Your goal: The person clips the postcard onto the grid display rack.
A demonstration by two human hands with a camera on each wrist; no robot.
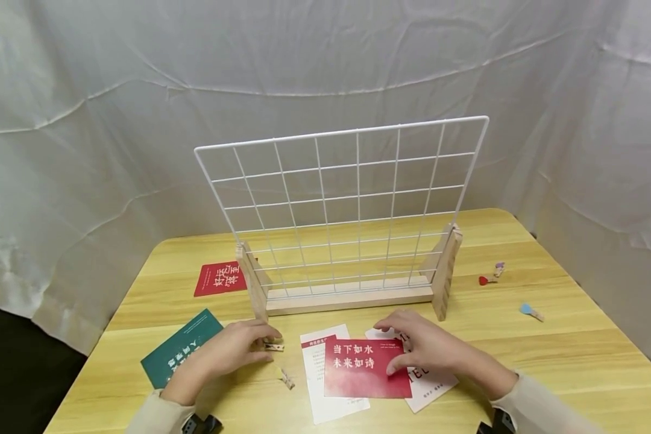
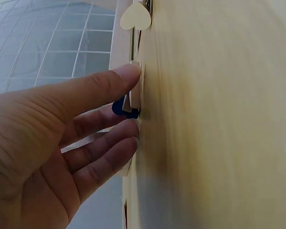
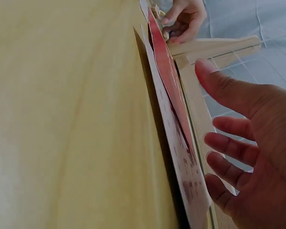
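Left hand [image 1: 232, 351] curves thumb and fingers about a small wooden clothes peg [image 2: 136, 86] lying on the table [image 1: 575, 343] near the rack [image 1: 349, 301]; the angle makes it hard to tell whether they pinch it. Right hand [image 1: 422, 345] is loosely spread, holding nothing, over the right end of the red card [image 1: 360, 383]. For a clean lift, it seems wise to set the fingertips squarely either side of the peg and stay clear of the heart peg [image 1: 286, 378] nearby
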